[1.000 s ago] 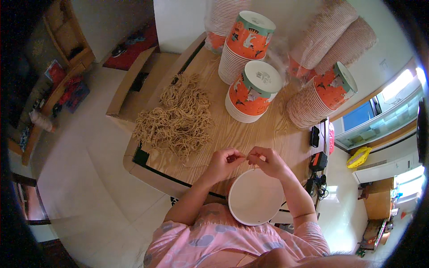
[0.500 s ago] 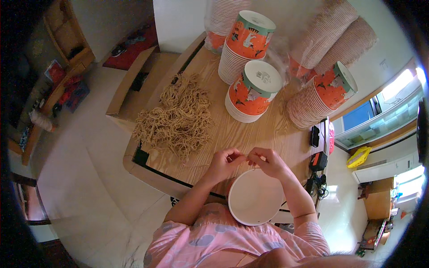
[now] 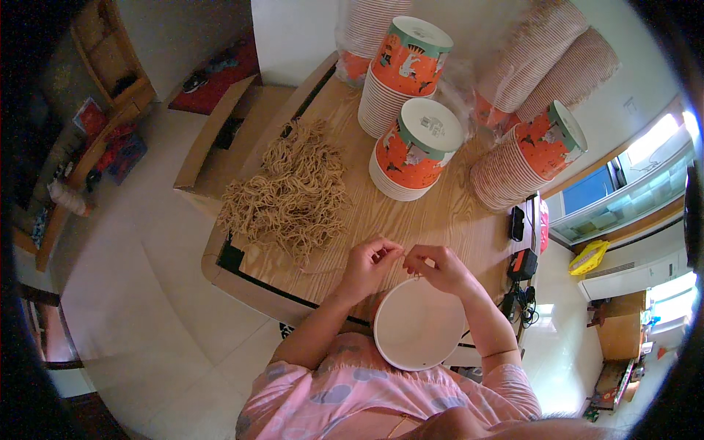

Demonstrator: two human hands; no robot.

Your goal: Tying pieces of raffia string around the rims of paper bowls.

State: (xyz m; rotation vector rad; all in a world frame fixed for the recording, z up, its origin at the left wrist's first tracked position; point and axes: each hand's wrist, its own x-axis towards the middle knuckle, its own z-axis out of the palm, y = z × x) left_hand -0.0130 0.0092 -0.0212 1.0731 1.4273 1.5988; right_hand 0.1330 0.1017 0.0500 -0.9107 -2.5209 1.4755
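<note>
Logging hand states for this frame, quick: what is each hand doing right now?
Left hand: fingers pinched shut, seemingly on a thin strand, too small to confirm.
Right hand: fingers pinched shut above the white bowl; what it holds cannot be told.

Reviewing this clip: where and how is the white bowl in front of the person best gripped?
By its rim. The white bowl sits upright with its mouth open upward, just below the right hand. Probably best from the person's right side, pinching the near-right rim from above, since both hands hover over its far edge.
</note>
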